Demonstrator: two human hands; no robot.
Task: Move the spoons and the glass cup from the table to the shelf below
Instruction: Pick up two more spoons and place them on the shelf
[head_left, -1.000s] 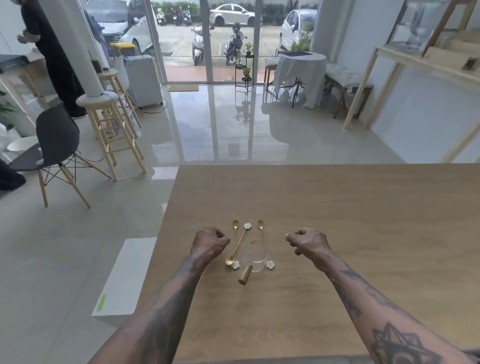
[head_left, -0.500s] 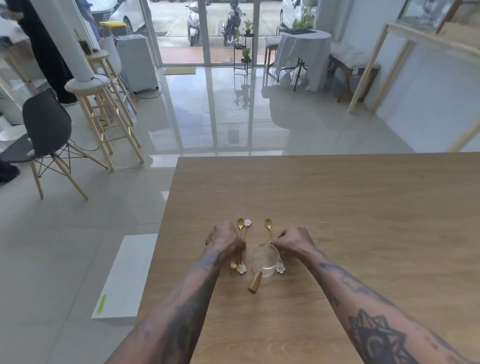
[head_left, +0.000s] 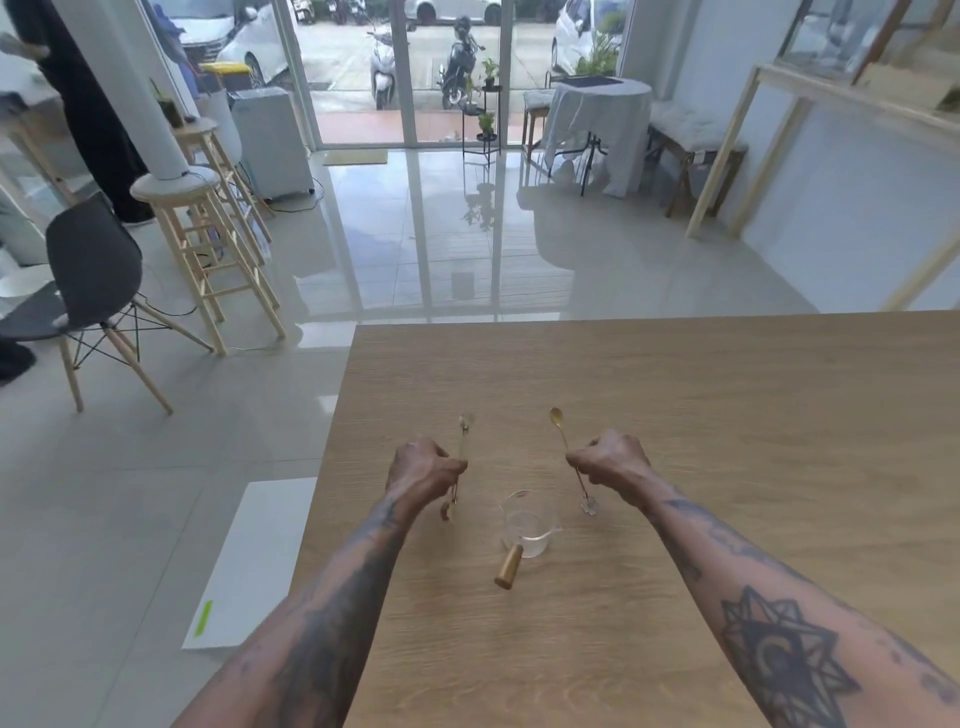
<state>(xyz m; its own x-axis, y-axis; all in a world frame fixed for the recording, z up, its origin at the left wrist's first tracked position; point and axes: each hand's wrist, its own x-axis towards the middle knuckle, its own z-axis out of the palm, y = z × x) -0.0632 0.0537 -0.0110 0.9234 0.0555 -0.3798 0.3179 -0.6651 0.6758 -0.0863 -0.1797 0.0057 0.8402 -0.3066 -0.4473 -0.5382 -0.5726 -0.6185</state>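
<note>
A small glass cup (head_left: 527, 525) with a wooden handle stands on the wooden table (head_left: 675, 405), between my two hands. My left hand (head_left: 423, 470) is closed around thin gold spoons (head_left: 462, 441), lifted off the table and blurred, so their number is unclear. My right hand (head_left: 610, 462) pinches one gold spoon (head_left: 558, 423) by its stem; its bowl points away from me and a flower-shaped end hangs below the fist. The shelf below the table is hidden from view.
The table's left edge runs just left of my left forearm, with a white board (head_left: 254, 561) on the floor beside it. A black chair (head_left: 93, 280) and wooden stools (head_left: 202, 244) stand further left. A person in black (head_left: 88, 104) stands at the far left.
Both hands closed on the spoons beside the cup and lifted them off the table, moving apart. The cup has stayed where it stood.
</note>
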